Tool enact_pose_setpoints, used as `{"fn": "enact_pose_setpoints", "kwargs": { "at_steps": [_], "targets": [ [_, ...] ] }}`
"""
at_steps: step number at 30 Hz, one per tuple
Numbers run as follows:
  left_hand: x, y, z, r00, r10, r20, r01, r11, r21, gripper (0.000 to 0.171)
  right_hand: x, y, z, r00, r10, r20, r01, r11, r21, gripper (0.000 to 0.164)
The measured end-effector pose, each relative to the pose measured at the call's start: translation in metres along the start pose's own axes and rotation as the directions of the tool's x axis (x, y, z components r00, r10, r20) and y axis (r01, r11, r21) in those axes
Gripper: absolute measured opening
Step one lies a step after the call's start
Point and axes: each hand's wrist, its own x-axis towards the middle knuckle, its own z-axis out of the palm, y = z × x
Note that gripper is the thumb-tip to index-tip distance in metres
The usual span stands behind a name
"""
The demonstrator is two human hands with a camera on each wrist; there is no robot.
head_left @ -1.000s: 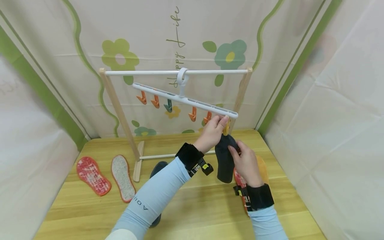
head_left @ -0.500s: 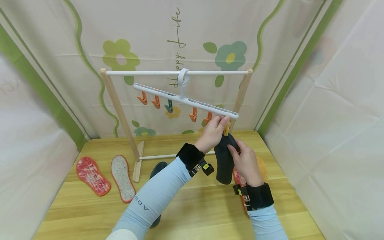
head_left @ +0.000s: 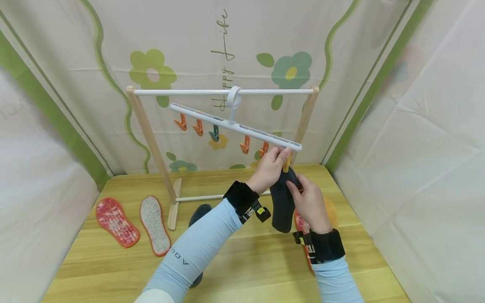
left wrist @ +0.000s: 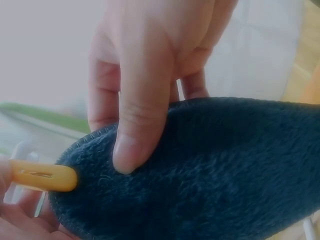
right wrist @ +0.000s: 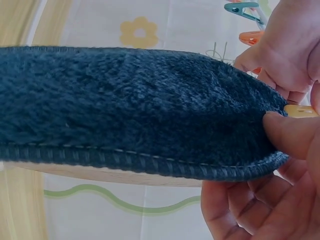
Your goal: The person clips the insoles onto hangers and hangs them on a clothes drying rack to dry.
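A dark blue, fleecy insole (head_left: 283,207) hangs lengthwise from the yellow clip (head_left: 286,163) at the right end of a white hanger (head_left: 261,134). That clip is held by my left hand (head_left: 267,170), and in the left wrist view its jaws (left wrist: 47,176) sit over the insole's rounded end. Just below, my right hand (head_left: 311,204) pinches the insole's edge between thumb and fingers, the thumb on the fleece in the right wrist view. The hanger slopes down to the right from its hook on the rack's white top bar (head_left: 182,92). Orange clips (head_left: 182,123) and a green clip (head_left: 214,133) dangle from it.
On the wooden table (head_left: 242,261) lie a red-and-white insole (head_left: 117,222) and a grey red-edged insole (head_left: 154,225) at the left. My left forearm partly covers another dark insole (head_left: 199,211). Behind my right hand lie a red insole (head_left: 302,225) and an orange-yellow piece (head_left: 331,213).
The hanger and its hook have shifted slightly to the right. Both hands keep their hold on the clip and the insole, whose lower end has swung a little left.
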Motion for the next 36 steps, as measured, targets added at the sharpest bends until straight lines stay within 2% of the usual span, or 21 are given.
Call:
{"fn": "enact_pose_setpoints", "kwargs": {
  "at_steps": [12,36],
  "targets": [
    [0.002,-0.002,-0.001,1.0,0.004,-0.006,-0.004,1.0,0.017,0.038,0.005,0.004,0.002,1.0,0.026,0.014,-0.026,0.999,0.023,0.021],
    [0.009,-0.021,-0.007,0.999,-0.031,-0.028,0.03,1.0,-0.004,0.05,0.021,0.025,0.012,0.992,0.103,0.079,-0.108,0.993,0.053,0.029]
  ]
}}
